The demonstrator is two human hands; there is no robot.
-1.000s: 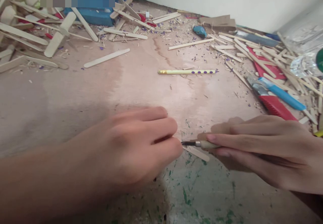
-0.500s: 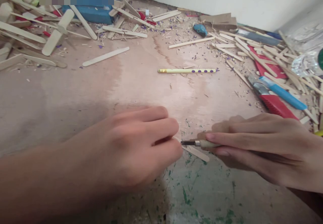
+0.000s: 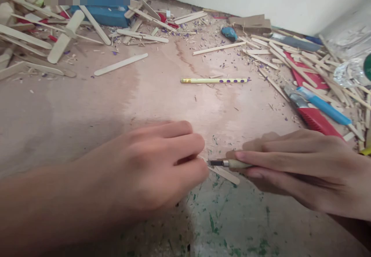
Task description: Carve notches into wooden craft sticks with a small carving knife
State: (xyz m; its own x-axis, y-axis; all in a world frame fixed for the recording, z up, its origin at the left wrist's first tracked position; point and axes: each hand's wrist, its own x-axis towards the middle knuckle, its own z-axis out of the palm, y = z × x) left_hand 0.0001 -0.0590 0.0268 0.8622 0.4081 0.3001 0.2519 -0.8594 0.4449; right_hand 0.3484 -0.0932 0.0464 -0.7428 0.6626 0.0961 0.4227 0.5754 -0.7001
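Observation:
My left hand is closed and presses a popsicle stick against the wooden tabletop; its rounded end sticks out past my thumb, the rest is under the fingers. My right hand grips a small carving knife by its pale handle. A dark blade with a metal collar points left, its tip right beside my left thumb, at the stick. Whether the edge touches the wood I cannot tell. Beyond both hands lies a cream pencil with purple dots.
A red utility knife and a blue-handled tool lie at the right, near a clear plastic bottle. Piles of popsicle sticks and shavings spread along the back and sides. One loose stick lies left of the pencil.
The knife blade shows slightly more beside my left thumb. Otherwise both hands and the stick keep nearly the same place; the whole view has shifted very slightly.

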